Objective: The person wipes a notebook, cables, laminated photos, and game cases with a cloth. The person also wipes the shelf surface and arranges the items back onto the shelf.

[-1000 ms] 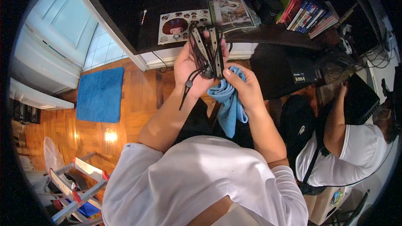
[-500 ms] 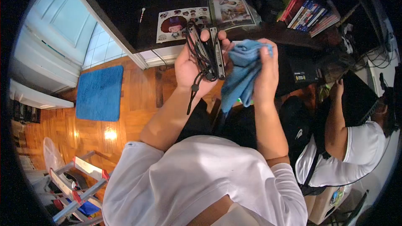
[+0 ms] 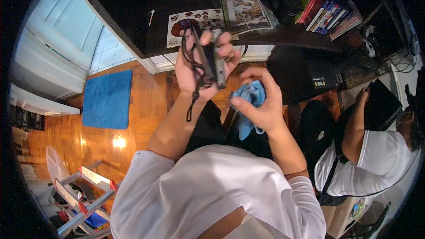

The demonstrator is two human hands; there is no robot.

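My left hand (image 3: 188, 73) is wrapped round two slim dark controllers (image 3: 218, 64) with black wrist straps; their details are blurred. A strap end dangles below the palm. To the right, my right hand (image 3: 265, 99) is closed on a bunched blue cloth (image 3: 250, 97), whose lower end hangs down. The cloth and the controllers are apart. Behind my left hand, a sheet with cartoon figures (image 3: 175, 26) lies on the dark shelf, partly covered by the fingers.
Beyond my hands is the dark shelf (image 3: 292, 40) with a picture in a clear sleeve (image 3: 248, 13) and books (image 3: 327, 15). A seated person (image 3: 376, 163) is at right. A blue mat (image 3: 107, 99) and a stepladder (image 3: 84, 194) are at left.
The blue cloth first rose beside the controllers, then came back down, now more bunched in my right hand. My left hand has tilted, its fingers curling further over the controllers.
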